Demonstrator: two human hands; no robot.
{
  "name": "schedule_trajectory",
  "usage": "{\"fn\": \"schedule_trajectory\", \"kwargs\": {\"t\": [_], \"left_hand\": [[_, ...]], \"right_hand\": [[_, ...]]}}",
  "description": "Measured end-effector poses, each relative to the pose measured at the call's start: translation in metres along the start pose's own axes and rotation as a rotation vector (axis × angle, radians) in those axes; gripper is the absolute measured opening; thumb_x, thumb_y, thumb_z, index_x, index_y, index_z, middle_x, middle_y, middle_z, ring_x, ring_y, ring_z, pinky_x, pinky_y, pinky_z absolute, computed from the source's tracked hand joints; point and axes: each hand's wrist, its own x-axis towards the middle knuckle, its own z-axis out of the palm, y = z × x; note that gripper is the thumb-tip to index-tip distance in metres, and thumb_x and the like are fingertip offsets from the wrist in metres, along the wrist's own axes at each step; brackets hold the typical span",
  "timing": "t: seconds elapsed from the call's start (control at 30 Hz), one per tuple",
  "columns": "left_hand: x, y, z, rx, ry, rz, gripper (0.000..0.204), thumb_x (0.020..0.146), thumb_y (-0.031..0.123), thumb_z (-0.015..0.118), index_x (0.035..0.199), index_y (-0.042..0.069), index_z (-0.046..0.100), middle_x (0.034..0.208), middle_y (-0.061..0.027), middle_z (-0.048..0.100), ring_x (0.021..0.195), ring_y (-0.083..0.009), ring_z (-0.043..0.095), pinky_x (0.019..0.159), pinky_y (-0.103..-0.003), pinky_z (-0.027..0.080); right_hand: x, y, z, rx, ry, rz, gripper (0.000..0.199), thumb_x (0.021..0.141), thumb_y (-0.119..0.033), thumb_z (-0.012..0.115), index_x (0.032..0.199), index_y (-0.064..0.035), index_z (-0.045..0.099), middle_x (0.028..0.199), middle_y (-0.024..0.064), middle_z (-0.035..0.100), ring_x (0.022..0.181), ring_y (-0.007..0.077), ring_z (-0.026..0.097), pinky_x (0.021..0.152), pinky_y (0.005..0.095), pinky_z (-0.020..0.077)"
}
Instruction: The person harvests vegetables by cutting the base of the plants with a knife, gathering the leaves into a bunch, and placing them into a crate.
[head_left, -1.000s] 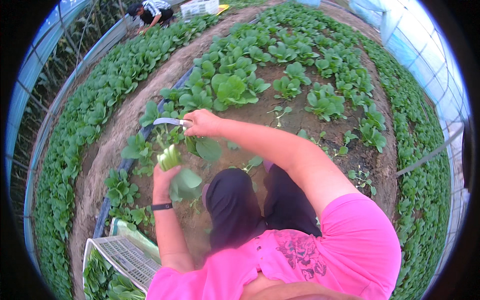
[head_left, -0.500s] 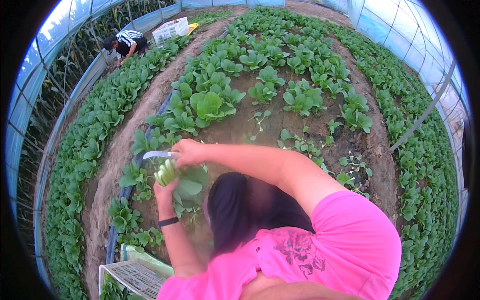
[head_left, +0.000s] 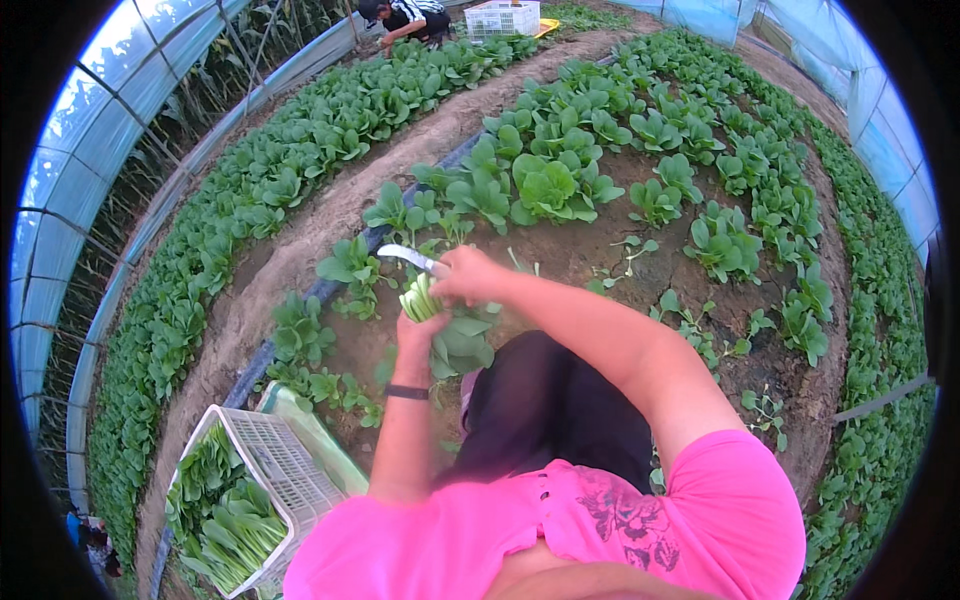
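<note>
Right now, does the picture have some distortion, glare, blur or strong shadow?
Head view, distortion: fisheye, with black corners and a bowed path; head view, glare: the left plastic is nearly white in patches; head view, blur: slight at most, the knife has a readable outline; head view, shadows: soft light, no hard-edged ones visible on the path.

Pale-stemmed greens (head_left: 418,299) beside curved knife (head_left: 412,257)
</note>
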Motion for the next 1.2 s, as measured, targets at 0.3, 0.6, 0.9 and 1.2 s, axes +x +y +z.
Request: {"fn": "schedule_trajectory", "kwargs": {"t": [0.3,0.6,0.9,1.2], "left_hand": [[-0.028,-0.004,-0.047,0.242,0.051,-0.043,0.043,0.067,0.001,0.072,0.109,0.005,0.063,0.101,-0.0018,0.066,0.093,-0.0139,0.061,0.082,-0.031,0.049],[-0.048,0.020,-0.085,-0.038,0.406,-0.008,0.044,0.066,-0.008,0.068,0.108,0.003,0.060,0.102,-0.0031,0.065,0.092,-0.0133,0.061,0.085,-0.030,0.049],[-0.060,0.045,-0.094,-0.406,0.689,0.280,0.028,0.081,0.005,0.069,0.107,0.005,0.058,0.098,-0.0022,0.064,0.087,-0.0114,0.061,0.078,-0.027,0.050],[-0.079,0.101,-0.135,-0.722,0.657,0.419,0.036,0.095,0.045,0.048,0.097,0.012,0.060,0.088,-0.0004,0.064,0.079,-0.0120,0.060,0.072,-0.028,0.048]], "right_hand": [[0.031,0.007,0.019,-0.371,-0.064,-0.090,0.042,0.074,-0.026,0.074,0.102,0.0026,0.061,0.084,0.0142,0.068,0.068,0.0204,0.067,0.066,0.0342,0.0540],[0.068,0.007,0.045,-0.195,-0.125,-0.163,0.031,0.084,-0.021,0.067,0.107,-0.0023,0.060,0.085,0.0009,0.062,0.070,0.0096,0.058,0.059,0.0253,0.0474],[0.038,-0.035,0.139,0.065,-0.204,-0.243,0.028,0.091,-0.027,0.064,0.105,-0.0023,0.060,0.088,-0.0018,0.058,0.079,0.0061,0.050,0.070,0.0223,0.0418],[0.042,-0.072,0.219,-0.243,-0.195,-0.539,0.041,0.081,-0.037,0.071,0.091,0.0008,0.059,0.082,0.0128,0.061,0.075,0.0212,0.058,0.072,0.0337,0.0460]]}}
